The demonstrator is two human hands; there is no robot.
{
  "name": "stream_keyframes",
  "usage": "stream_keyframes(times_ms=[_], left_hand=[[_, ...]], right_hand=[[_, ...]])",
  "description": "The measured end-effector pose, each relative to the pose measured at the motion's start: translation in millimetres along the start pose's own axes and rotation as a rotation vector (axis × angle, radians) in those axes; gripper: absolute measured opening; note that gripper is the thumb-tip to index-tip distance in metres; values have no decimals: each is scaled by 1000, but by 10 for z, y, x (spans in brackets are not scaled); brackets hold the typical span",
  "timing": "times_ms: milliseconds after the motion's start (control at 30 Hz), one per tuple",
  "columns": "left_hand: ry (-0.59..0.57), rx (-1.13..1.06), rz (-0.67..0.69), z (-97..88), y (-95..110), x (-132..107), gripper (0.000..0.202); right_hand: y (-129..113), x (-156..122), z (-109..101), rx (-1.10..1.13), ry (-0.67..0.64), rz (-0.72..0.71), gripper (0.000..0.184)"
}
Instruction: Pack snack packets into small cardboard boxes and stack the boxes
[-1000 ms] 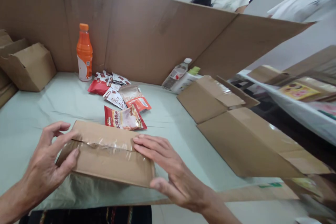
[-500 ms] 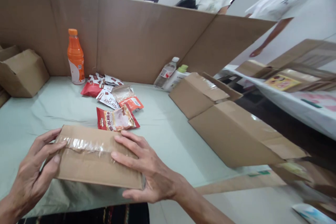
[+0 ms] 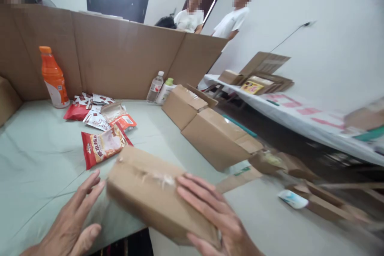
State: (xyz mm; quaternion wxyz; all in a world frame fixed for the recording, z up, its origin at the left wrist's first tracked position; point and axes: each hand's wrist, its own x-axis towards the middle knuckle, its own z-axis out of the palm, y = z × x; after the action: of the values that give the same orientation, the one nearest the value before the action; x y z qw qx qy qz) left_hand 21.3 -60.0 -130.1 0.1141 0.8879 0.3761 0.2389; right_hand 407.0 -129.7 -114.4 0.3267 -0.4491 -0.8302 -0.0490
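Observation:
A taped cardboard box (image 3: pixel 150 196) is tilted at the near edge of the green-covered table (image 3: pixel 36 160), its outline somewhat blurred. My right hand (image 3: pixel 213 212) grips its right end, fingers across the top and thumb at the lower side. Left of the box, my left hand (image 3: pixel 75 220) is open with fingers apart, holding nothing. Just behind the box lies a red and yellow snack packet (image 3: pixel 103 146). Farther back is a pile of snack packets, among them a white packet (image 3: pixel 96 120), a red packet (image 3: pixel 76 112) and an orange one (image 3: pixel 124 121).
An orange drink bottle (image 3: pixel 54 78) stands before the cardboard partition (image 3: pixel 123 56). A clear bottle (image 3: pixel 155 87) and a white bottle with a green cap (image 3: pixel 165 91) are by two closed boxes (image 3: pixel 222 138). People in white shirts stand beyond. Another table (image 3: pixel 300 122) is at right.
My left hand has let go of the box and moved away. The box has shifted right and turned, still in my right hand. The view has swung to the right.

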Motion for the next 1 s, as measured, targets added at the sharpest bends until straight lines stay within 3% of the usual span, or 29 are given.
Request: stream_keyframes(times_ms=[100, 200, 333, 500, 633, 833, 1000], left_hand=[[6, 65, 102, 296, -204, 211, 54], [35, 143, 124, 570, -449, 334, 47], [66, 217, 212, 820, -715, 362, 40], [100, 296, 281, 936, -840, 306, 38], [82, 303, 277, 995, -855, 272, 38], [36, 275, 245, 1035, -770, 271, 37], [-139, 151, 127, 890, -584, 343, 40]], right_hand=[[439, -157, -28, -198, 132, 158, 58], [976, 15, 137, -320, 210, 359, 48], [1619, 697, 434, -391, 140, 635, 49], [2189, 1484, 666, -439, 83, 792, 50], [2433, 1675, 729, -474, 66, 842, 47], [2532, 1638, 722, -486, 32, 847, 45], [2515, 1609, 635, -437, 77, 804, 44]])
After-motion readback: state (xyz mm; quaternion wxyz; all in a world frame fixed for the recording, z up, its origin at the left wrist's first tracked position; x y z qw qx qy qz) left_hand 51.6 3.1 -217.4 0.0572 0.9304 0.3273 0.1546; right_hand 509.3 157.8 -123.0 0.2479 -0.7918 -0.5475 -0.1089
